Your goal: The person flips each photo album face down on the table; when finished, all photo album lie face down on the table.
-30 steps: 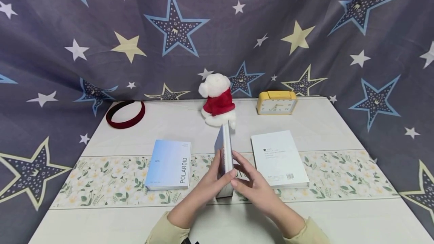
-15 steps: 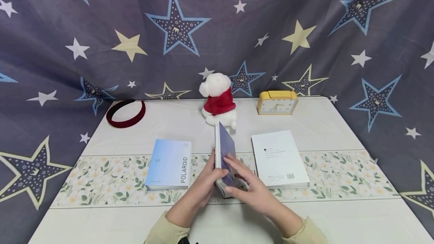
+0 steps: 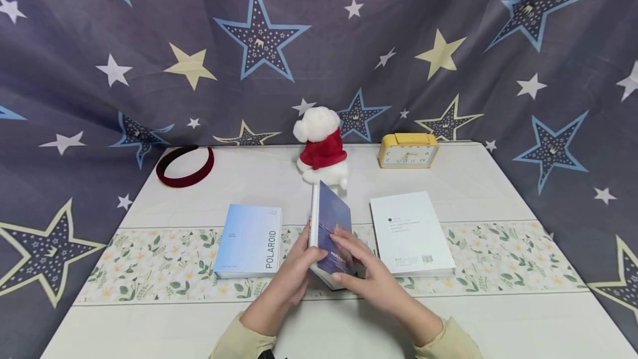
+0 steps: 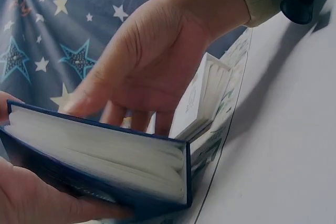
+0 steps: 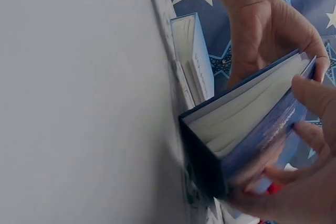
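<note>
A thick blue book (image 3: 333,215) stands on edge, turned at a slant, between my two hands. My left hand (image 3: 293,271) grips its left side, the thumb lying over the near edge and the fingers behind the cover. On the blue cover facing right rest the fingers of my right hand (image 3: 371,271), loosely spread. Pale page edges (image 4: 100,150) show in the left wrist view, with small gaps between the pages. In the right wrist view, faint pale lettering appears on the cover (image 5: 273,135).
A light blue POLAROID book (image 3: 249,241) lies left, a white book (image 3: 411,234) right. Farther back are a dark red headband (image 3: 196,176), a white plush toy (image 3: 323,151) in red clothing and a yellow clock (image 3: 407,151). A starry curtain (image 3: 319,49) hangs behind.
The blue book has turned from edge-on so its right-facing cover now shows, and its near edge has shifted slightly left. My left hand has moved left with it; the right fingers have come onto the cover.
</note>
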The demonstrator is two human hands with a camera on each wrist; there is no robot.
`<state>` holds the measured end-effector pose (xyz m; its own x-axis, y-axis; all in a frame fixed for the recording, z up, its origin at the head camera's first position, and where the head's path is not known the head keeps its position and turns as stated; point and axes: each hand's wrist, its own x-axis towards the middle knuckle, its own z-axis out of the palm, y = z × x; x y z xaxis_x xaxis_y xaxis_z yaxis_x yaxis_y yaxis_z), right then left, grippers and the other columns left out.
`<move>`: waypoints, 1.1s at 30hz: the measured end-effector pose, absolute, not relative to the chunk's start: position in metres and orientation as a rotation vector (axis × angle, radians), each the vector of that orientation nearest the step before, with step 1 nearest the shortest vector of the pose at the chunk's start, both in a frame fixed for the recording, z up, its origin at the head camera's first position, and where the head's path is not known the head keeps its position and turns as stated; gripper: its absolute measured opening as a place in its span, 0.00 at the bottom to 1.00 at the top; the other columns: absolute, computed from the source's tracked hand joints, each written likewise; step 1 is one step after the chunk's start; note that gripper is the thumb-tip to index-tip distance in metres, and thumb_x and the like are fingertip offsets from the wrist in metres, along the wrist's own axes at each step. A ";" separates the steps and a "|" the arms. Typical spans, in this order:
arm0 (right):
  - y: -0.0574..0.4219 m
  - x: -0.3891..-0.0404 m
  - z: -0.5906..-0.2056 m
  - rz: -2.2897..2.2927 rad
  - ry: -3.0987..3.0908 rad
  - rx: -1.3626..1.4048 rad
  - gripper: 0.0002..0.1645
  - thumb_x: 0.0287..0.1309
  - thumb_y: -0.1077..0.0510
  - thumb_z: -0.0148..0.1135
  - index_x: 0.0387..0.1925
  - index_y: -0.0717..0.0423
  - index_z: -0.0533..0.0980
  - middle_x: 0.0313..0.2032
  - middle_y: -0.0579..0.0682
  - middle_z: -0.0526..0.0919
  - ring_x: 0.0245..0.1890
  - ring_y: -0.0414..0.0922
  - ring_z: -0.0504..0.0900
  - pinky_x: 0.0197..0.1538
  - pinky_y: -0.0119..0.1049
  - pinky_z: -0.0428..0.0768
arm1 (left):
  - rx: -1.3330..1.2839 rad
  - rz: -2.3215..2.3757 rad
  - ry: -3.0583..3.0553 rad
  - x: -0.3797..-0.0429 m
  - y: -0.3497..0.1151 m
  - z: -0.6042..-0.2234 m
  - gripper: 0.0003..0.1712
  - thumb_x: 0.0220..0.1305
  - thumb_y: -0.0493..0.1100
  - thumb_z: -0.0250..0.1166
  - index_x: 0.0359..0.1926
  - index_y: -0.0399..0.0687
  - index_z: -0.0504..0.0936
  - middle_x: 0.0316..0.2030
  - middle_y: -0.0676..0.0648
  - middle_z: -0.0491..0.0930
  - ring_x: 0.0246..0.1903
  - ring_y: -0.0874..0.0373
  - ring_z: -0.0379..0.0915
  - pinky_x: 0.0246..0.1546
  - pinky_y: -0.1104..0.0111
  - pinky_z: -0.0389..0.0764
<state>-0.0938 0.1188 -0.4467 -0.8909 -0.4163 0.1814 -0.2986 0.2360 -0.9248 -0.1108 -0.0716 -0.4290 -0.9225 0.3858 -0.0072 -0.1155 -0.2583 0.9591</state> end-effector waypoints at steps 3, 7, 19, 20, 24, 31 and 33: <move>0.119 -0.096 -0.451 -1.775 2.371 -0.625 0.41 0.58 0.57 0.68 0.72 0.48 0.63 0.74 0.56 0.54 0.73 0.59 0.52 0.68 0.62 0.55 | 0.306 2.271 1.704 -0.110 -0.074 -0.428 0.49 0.55 0.33 0.52 0.78 0.48 0.43 0.71 0.30 0.53 0.64 0.33 0.62 0.59 0.52 0.71; 0.119 -0.098 -0.452 -1.819 2.260 -0.489 0.53 0.57 0.57 0.69 0.76 0.58 0.49 0.72 0.62 0.56 0.70 0.59 0.59 0.67 0.56 0.60 | 0.300 2.301 1.745 -0.109 -0.076 -0.426 0.48 0.57 0.31 0.52 0.77 0.46 0.44 0.71 0.32 0.54 0.65 0.36 0.61 0.59 0.55 0.72; 0.120 -0.096 -0.453 -1.736 2.251 -0.295 0.64 0.52 0.53 0.74 0.72 0.77 0.40 0.67 0.63 0.66 0.69 0.58 0.62 0.70 0.52 0.57 | 0.265 2.400 1.665 -0.107 -0.080 -0.426 0.41 0.70 0.30 0.43 0.77 0.44 0.35 0.77 0.41 0.34 0.74 0.43 0.35 0.70 0.53 0.49; 0.120 -0.095 -0.453 -1.732 2.258 -0.287 0.65 0.52 0.53 0.74 0.71 0.78 0.40 0.67 0.64 0.65 0.69 0.60 0.61 0.69 0.53 0.57 | 0.256 2.409 1.649 -0.107 -0.080 -0.427 0.40 0.71 0.31 0.42 0.78 0.46 0.35 0.77 0.42 0.33 0.74 0.43 0.35 0.70 0.52 0.48; 0.119 -0.094 -0.453 -1.747 2.266 -0.239 0.62 0.52 0.53 0.74 0.71 0.77 0.44 0.67 0.66 0.64 0.68 0.61 0.62 0.69 0.52 0.58 | 0.223 2.413 1.630 -0.105 -0.081 -0.429 0.36 0.74 0.35 0.40 0.78 0.51 0.38 0.77 0.43 0.33 0.74 0.42 0.36 0.70 0.49 0.49; 0.117 -0.092 -0.453 -1.788 2.297 -0.202 0.56 0.53 0.55 0.73 0.72 0.72 0.50 0.67 0.64 0.66 0.67 0.59 0.65 0.68 0.51 0.61 | 0.228 2.331 1.799 -0.106 -0.084 -0.437 0.34 0.77 0.37 0.37 0.78 0.53 0.38 0.77 0.47 0.34 0.74 0.47 0.30 0.71 0.50 0.43; 0.117 -0.092 -0.452 -1.790 2.314 -0.191 0.55 0.54 0.55 0.73 0.72 0.70 0.51 0.68 0.64 0.65 0.67 0.58 0.65 0.68 0.51 0.61 | 0.221 2.288 1.890 -0.107 -0.084 -0.440 0.34 0.77 0.36 0.37 0.78 0.51 0.38 0.77 0.48 0.35 0.75 0.49 0.27 0.72 0.51 0.37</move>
